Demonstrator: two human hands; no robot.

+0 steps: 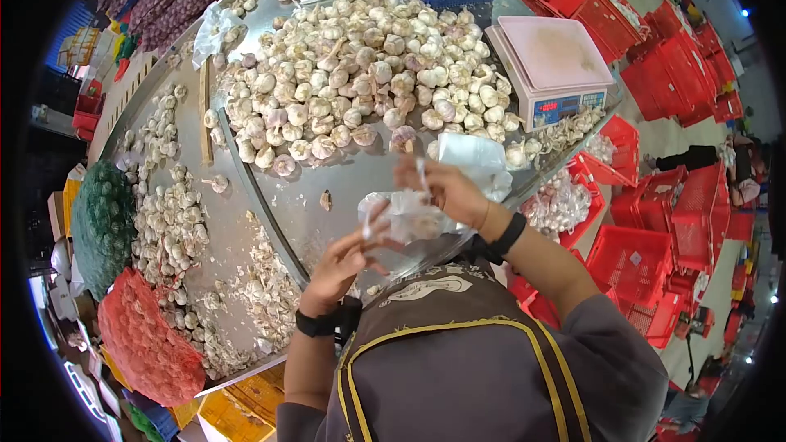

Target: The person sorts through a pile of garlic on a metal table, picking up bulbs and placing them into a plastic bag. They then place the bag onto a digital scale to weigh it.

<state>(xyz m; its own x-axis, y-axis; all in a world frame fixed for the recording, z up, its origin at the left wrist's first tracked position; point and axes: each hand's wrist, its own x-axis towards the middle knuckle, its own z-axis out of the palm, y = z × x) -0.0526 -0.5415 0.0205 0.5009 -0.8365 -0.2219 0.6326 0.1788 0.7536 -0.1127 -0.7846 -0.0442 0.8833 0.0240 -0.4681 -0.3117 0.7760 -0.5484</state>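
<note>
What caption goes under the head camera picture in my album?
Left hand and right hand, a plastic bag between them, near piled garlic bulbs.

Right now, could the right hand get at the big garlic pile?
Probably yes: the right hand is close to the garlic pile, with nothing visible blocking it, though it seems to be pinching a plastic bag.

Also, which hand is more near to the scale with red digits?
The right hand. It is just off the near left corner of the scale; the left hand is farther left and closer to the body.
</note>
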